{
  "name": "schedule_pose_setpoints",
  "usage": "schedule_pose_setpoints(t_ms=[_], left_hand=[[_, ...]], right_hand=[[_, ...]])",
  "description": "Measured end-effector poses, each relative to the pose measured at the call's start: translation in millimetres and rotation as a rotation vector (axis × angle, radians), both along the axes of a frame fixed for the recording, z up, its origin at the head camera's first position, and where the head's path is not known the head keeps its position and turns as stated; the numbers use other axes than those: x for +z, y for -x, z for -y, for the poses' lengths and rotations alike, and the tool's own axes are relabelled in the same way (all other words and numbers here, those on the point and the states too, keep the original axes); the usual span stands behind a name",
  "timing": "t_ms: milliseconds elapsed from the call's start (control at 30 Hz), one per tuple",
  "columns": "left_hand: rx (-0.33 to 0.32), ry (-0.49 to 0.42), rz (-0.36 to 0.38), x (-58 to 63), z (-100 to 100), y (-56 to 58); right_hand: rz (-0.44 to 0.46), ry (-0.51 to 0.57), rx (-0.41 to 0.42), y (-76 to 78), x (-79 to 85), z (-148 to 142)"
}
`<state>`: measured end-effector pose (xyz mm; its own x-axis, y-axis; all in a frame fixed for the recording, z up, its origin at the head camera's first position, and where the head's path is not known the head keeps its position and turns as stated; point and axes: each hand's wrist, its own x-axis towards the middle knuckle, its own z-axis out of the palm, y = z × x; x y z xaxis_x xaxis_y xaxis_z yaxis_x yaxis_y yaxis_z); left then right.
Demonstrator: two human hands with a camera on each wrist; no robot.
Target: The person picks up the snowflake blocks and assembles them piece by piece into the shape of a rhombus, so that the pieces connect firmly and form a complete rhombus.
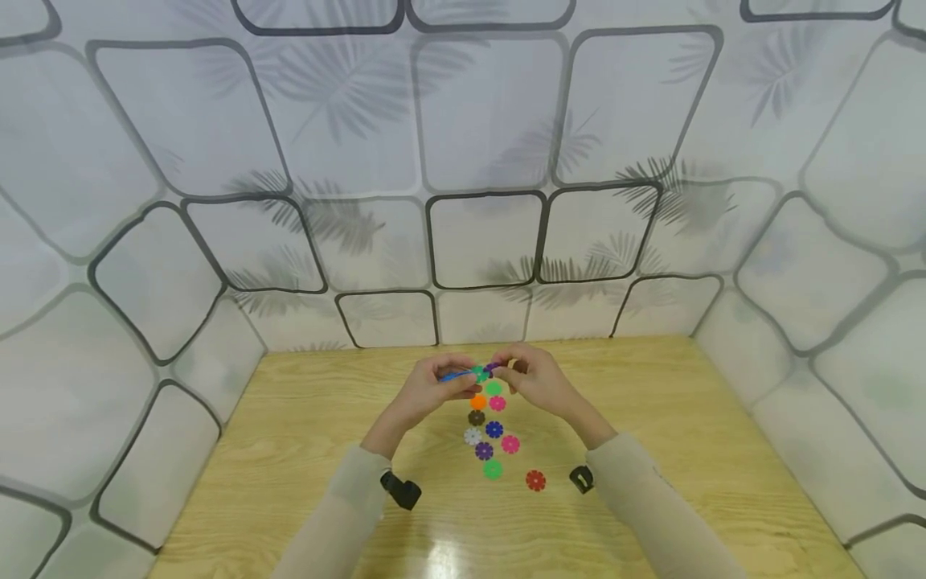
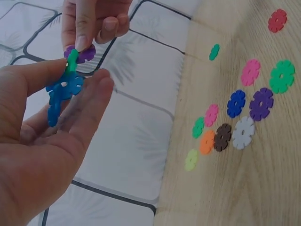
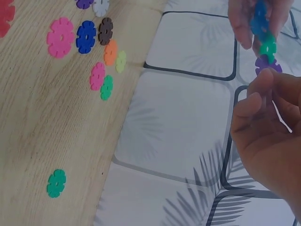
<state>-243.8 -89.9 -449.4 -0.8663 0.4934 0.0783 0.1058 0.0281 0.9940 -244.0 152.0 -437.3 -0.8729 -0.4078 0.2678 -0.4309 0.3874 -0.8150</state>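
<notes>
My left hand [image 1: 427,390] holds a small chain of notched plastic discs between thumb and fingers. In the left wrist view the chain shows blue discs [image 2: 66,87] interlocked at angles, with a green disc [image 2: 71,63] at their upper end. Thumb and fingertips of my right hand [image 1: 541,381] pinch a purple disc [image 3: 269,66], which meets the edge of the green one. Both hands are raised in front of me, close together, over the far part of the wooden table [image 1: 311,450]. Fingers partly cover the purple disc.
Several loose flower-shaped discs lie below the hands, among them a red disc [image 1: 535,481], a brown disc [image 1: 476,418], a white disc [image 1: 473,436] and an orange disc [image 1: 478,402]. Patterned cloth walls [image 1: 485,241] enclose the table at the back and sides.
</notes>
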Motion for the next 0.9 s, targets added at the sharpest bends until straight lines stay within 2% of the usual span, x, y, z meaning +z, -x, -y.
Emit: schedule_pose_setpoints(t_ms=[100,267,467,667,900], left_hand=[[0.019,0.057,-0.025,0.9,0.1,-0.3],[0.046,0.136,-0.025,1.2,-0.7,-1.3],[0.043,0.241,-0.066,2.1,-3.6,-2.7],[0.029,0.253,-0.091,2.4,-5.2,-4.1],[0.042,0.249,-0.136,0.1,-5.2,-3.4]], right_hand=[[0.019,-0.01,0.006,-0.5,1.7,0.6],[0.073,-0.006,0.013,0.0,2.3,2.0],[0.106,0.009,0.024,0.8,0.5,3.2],[0.101,-0.009,0.027,-0.3,0.5,3.6],[0.075,-0.02,0.023,0.4,-1.2,5.2]])
